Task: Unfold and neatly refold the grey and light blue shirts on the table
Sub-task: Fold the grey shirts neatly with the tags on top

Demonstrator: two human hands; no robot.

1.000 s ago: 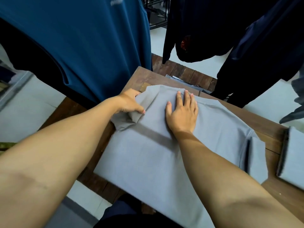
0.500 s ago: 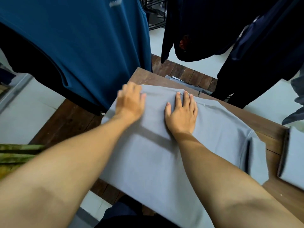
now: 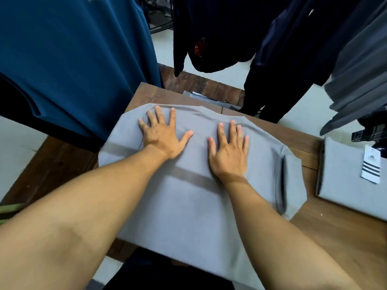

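Observation:
A grey shirt [image 3: 188, 206] lies spread on the wooden table [image 3: 339, 237], both sleeves folded inward, its near hem hanging over the front edge. My left hand [image 3: 162, 132] lies flat with fingers spread on the shirt's upper left part. My right hand [image 3: 229, 152] presses flat beside it, right of the middle. A second, folded light grey-blue shirt [image 3: 345, 178] with a white striped tag [image 3: 371, 166] sits at the table's right edge.
Hanging garments crowd the space: a teal shirt [image 3: 73, 59] at left, dark ones [image 3: 219, 32] behind the table, grey ones [image 3: 360, 70] at right. Folded items [image 3: 209, 99] lie past the far table edge. A wooden bench [image 3: 48, 162] stands at left.
My left hand let go of the left sleeve after folding it in and now lies flat on the shirt. My right hand stayed flat. The view shifted left.

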